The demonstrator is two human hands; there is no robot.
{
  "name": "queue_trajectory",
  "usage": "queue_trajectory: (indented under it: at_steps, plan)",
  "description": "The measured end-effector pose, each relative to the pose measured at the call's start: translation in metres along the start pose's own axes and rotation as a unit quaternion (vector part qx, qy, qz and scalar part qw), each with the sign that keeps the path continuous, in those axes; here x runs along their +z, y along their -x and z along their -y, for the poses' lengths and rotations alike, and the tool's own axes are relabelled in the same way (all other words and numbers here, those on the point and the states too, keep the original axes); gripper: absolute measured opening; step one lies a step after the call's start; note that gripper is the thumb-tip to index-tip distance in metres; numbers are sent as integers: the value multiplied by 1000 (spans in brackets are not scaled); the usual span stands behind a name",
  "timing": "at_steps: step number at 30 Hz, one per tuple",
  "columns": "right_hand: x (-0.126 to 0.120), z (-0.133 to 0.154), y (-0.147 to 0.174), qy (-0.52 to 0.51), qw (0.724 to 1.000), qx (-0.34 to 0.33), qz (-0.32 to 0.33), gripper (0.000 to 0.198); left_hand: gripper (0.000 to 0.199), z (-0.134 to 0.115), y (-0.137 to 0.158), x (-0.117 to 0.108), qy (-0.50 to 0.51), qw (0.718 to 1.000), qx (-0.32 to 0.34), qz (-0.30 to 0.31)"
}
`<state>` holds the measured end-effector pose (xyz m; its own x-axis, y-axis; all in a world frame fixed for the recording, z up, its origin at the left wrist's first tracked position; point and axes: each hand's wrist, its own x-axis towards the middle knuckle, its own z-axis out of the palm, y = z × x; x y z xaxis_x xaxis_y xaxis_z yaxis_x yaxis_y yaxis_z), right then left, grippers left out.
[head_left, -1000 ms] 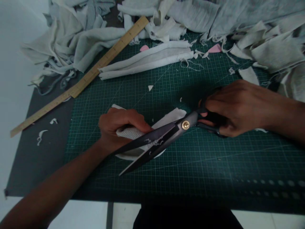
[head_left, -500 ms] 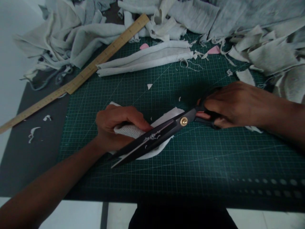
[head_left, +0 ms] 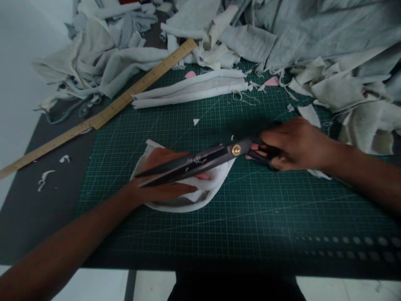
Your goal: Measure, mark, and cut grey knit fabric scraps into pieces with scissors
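My right hand (head_left: pixel 296 144) grips the handles of large black fabric scissors (head_left: pixel 216 155) with a brass pivot screw. The blades point left, slightly apart, and small pale threads cling to them. Beneath the blades, my left hand (head_left: pixel 163 191) lies on a pale fabric piece (head_left: pixel 216 184) with a curved edge. Its fingers are stretched out and the thumb is spread away from them; the scissors hide part of the hand. The fabric rests on a green cutting mat (head_left: pixel 266 217).
Two wooden rulers (head_left: pixel 140 85) lie end over end at the left. Beside them is a long folded fabric strip (head_left: pixel 191 90). Grey fabric scraps (head_left: pixel 125 58) are heaped along the back and right. Pink bits (head_left: pixel 272 81) and small offcuts (head_left: pixel 45 177) are scattered about.
My left hand has gone from gripping the folded fabric to lying spread on it, and the fabric has opened out. The scissors have shifted slightly left and up, their blades closer together.
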<state>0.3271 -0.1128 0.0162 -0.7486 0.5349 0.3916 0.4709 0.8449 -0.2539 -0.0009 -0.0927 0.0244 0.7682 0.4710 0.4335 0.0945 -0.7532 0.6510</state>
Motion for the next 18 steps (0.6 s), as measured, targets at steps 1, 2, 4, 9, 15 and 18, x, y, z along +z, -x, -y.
queue_trajectory:
  at_steps: [1,2,4,9,15,18]
  plan:
    - [1,-1,0,-49,998,32,-25,24,20,-1,0,0,-8,1000,2,21]
    - [1,-3,0,-110,990,71,-56,27,15,-2,0,0,3,999,25,45]
    - [-1,-10,0,-264,946,147,-121,32,13,-2,1,1,20,998,25,52]
    - [-18,-37,0,-510,795,272,-183,30,8,1,-1,0,46,997,33,57]
    - [-8,-42,1,-508,799,277,-163,23,13,0,-3,-3,64,997,9,35]
    - [1,-30,0,-431,860,247,-113,22,21,0,-3,-4,68,997,-6,34]
